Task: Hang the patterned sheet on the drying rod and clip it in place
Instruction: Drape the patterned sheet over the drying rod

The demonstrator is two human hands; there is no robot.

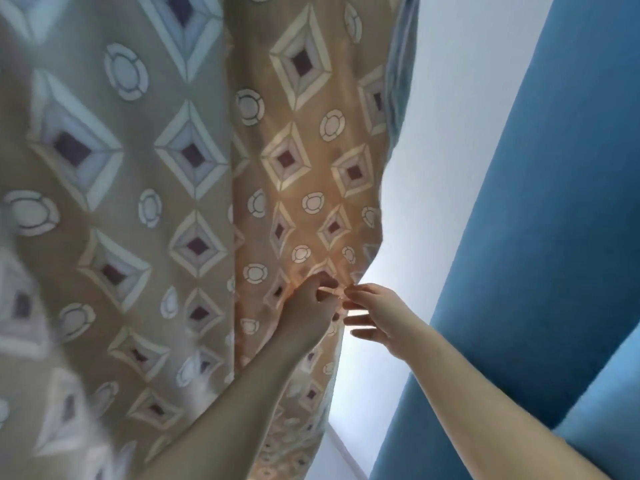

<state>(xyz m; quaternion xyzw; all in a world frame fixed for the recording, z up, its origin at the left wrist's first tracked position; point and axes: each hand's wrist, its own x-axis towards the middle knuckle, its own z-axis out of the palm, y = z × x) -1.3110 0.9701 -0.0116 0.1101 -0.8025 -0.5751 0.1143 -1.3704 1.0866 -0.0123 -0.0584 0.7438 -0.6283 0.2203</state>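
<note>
I am reaching overhead. My left hand [311, 301] is curling its fingers tight round the edge of the patterned sheet [194, 157], which is hanging above me beside a blue curtain [554, 220]. My right hand [375, 317] is lying loosely spread, fingers nearly straight, its topmost fingertips touching that same edge.

Patterned sheet [194, 161], thin woven cloth, matt, translucent where backlit, printed with pale diamonds and rings, blue curtain [540, 237], thick matt cloth with fine nap, ceiling [460, 98], smooth, pale, matt.
</note>
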